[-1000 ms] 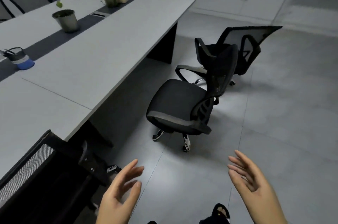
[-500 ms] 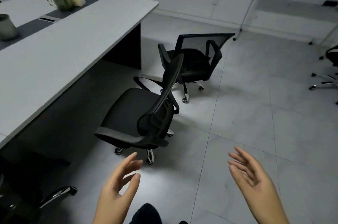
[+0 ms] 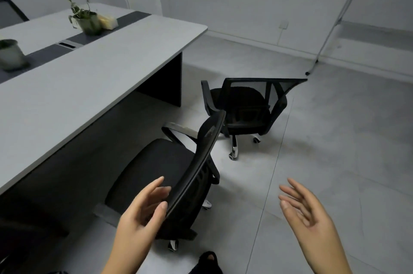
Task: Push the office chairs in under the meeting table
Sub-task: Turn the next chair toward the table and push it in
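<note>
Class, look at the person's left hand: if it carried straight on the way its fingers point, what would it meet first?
Most likely the backrest of the nearer office chair: the left hand is open with fingers right at its edge. Whether they touch already is unclear.

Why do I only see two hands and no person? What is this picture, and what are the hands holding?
The camera sits on the person's head and looks down, so you see only what they see: their own two hands. The left hand is open and reaches right up to the backrest of the nearer chair; I cannot tell if it touches yet. The right hand is open in the air and holds nothing. A second chair stands farther off on the floor. Both chairs are out from the meeting table. On the table stand two plant pots, with a pale yellowish thing beside the farther one.
</note>
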`<state>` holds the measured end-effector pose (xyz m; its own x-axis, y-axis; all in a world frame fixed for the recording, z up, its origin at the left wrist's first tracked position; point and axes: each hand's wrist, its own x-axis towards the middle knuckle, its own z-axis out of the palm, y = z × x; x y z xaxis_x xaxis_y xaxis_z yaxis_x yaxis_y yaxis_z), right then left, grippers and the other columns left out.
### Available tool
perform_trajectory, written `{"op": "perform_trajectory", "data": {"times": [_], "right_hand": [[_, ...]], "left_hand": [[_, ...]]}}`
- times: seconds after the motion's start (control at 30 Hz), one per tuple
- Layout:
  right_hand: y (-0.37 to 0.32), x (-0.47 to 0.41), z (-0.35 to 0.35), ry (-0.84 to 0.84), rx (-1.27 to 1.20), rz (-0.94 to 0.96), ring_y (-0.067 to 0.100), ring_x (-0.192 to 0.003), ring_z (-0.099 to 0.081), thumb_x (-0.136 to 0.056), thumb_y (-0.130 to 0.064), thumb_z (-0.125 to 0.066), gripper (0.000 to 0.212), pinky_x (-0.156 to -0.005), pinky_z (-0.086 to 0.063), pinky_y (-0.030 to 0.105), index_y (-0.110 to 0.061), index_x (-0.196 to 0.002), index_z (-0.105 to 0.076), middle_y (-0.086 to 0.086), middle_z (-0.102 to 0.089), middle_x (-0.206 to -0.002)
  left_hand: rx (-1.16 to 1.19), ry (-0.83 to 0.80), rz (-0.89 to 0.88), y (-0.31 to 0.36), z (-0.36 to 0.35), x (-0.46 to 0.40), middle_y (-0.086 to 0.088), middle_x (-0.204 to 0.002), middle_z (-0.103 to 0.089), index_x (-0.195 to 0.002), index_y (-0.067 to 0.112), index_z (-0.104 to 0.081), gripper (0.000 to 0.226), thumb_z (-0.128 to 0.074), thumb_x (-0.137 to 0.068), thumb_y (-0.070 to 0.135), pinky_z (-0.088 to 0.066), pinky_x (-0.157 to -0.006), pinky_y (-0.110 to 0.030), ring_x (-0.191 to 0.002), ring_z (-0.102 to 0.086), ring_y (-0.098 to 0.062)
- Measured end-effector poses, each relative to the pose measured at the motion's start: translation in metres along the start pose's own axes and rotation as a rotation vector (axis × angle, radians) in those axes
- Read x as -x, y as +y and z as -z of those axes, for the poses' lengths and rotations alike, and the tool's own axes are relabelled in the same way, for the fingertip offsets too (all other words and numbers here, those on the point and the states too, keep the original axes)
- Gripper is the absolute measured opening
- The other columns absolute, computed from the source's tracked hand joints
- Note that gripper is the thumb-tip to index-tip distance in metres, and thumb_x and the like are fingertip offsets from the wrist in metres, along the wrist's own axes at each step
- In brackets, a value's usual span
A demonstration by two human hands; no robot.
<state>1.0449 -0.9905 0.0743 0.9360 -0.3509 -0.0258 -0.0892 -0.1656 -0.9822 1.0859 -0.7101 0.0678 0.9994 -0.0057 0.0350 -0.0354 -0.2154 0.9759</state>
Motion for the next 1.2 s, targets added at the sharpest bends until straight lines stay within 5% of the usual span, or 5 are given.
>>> {"op": "perform_trajectory", "data": {"times": [0.23,0.57,0.9,1.07,1.2], "right_hand": [[-0.02,-0.126,-0.01,-0.137,0.026,0.056,-0.002,-0.102,-0.06,-0.082,-0.014,-0.06,0.042,-0.085,-0.046,0.007,-0.044,-0.111,-0.052,-0.012,-0.066,-0.109],[-0.01,-0.296,-0.049,-0.743,0.227,0.166,-0.001,-0.104,-0.059,-0.082,-0.013,-0.064,0.047,-0.091,-0.045,0.015,-0.044,-0.115,-0.052,-0.029,-0.059,-0.113],[0.04,-0.369,-0.116,-1.329,0.916,1.004,0.008,-0.12,-0.048,-0.08,-0.04,-0.064,0.056,-0.11,-0.021,0.035,-0.029,-0.131,-0.046,-0.014,-0.054,-0.125],[0.061,-0.379,-0.156,-1.392,1.012,1.234,0.007,-0.076,-0.068,-0.04,-0.034,-0.086,0.058,-0.072,-0.056,0.03,-0.031,-0.095,-0.068,-0.017,-0.07,-0.086],[0.061,-0.381,-0.175,-1.446,1.089,1.277,0.003,-0.058,-0.064,-0.027,-0.031,-0.087,0.057,-0.044,-0.049,0.017,-0.038,-0.082,-0.071,-0.023,-0.07,-0.076]], "left_hand": [[-0.039,0.14,0.018,0.014,-0.027,-0.072,0.018,-0.108,-0.069,-0.11,0.045,-0.059,0.044,-0.057,-0.066,0.046,-0.047,-0.081,-0.006,-0.099,-0.064,0.0],[-0.011,0.701,0.211,0.0,-0.097,-0.094,0.018,-0.108,-0.067,-0.108,0.044,-0.06,0.045,-0.061,-0.086,0.006,-0.046,-0.08,-0.004,-0.097,-0.063,0.003],[-0.639,0.641,0.538,-0.03,-0.15,-0.077,0.035,-0.113,-0.056,-0.119,0.04,-0.054,0.042,-0.045,-0.079,0.048,-0.031,-0.086,0.002,-0.109,-0.04,0.02],[-0.996,0.461,0.528,-0.06,-0.137,-0.092,0.014,-0.091,-0.073,-0.097,0.027,-0.069,0.034,-0.068,-0.063,0.029,-0.045,-0.078,-0.016,-0.082,-0.067,-0.006],[-1.038,0.458,0.662,-0.079,-0.124,-0.107,0.021,-0.074,-0.072,-0.08,0.037,-0.07,0.043,-0.082,-0.043,0.019,-0.053,-0.05,-0.017,-0.067,-0.069,-0.004]]}}
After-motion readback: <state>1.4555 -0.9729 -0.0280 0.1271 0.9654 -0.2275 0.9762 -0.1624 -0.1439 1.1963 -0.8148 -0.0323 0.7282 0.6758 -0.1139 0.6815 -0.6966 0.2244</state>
